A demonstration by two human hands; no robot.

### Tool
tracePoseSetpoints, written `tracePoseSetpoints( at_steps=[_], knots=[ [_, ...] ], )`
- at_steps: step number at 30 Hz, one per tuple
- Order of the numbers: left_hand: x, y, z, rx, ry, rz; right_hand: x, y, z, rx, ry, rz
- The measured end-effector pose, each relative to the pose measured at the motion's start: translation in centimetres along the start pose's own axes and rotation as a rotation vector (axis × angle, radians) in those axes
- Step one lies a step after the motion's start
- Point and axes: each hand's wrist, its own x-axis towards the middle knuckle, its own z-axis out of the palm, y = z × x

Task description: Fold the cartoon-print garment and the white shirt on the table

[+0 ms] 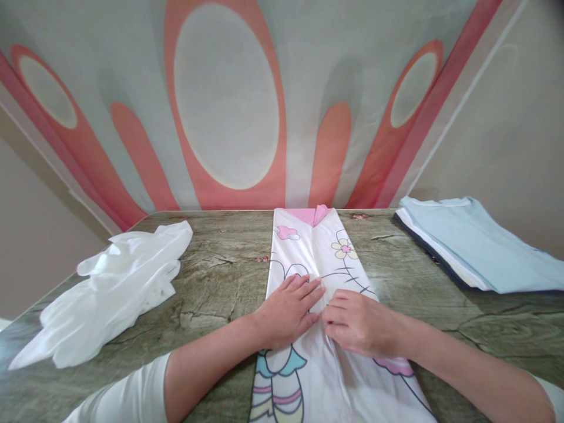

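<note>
A white garment (317,382) with cartoon prints and a pink inside at its far end lies in a long folded strip on the table, its two edges meeting along the middle. My left hand (291,311) rests flat on the left half, fingers stretched toward the centre seam. Just right of that seam, my right hand (352,320) has its fingers curled together, pinching the garment's cloth at the edge. The two hands are close together but apart. The near end of the garment runs out of view at the bottom.
Crumpled white cloth (118,288) lies on the left of the wood-patterned table (215,294). At the right is a stack of folded clothes (480,247), light blue on top, with white and dark layers beneath. A wall with pink and orange shapes (238,197) stands behind the table's far edge.
</note>
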Motion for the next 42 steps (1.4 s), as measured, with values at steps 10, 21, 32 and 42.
tracePoseSetpoints(
  at_steps=[10, 21, 32, 42],
  knots=[
    [0.0, 0.0, 0.1, 0.011, 0.017, 0.005, -0.2, -1.8, -0.7, 0.026, -0.056, -0.035],
    [-0.1, 0.0, 0.2, 0.001, 0.028, 0.007, -0.3, -1.7, -0.4, 0.102, -0.089, -0.007],
    [-0.1, 0.0, 0.1, -0.005, 0.003, -0.002, -0.4, -1.7, -0.1, 0.133, -0.099, 0.003],
    [-0.1, 0.1, 0.1, -0.045, -0.004, -0.010, -0.3, -2.3, -0.5, 0.203, -0.139, -0.028]
  ],
)
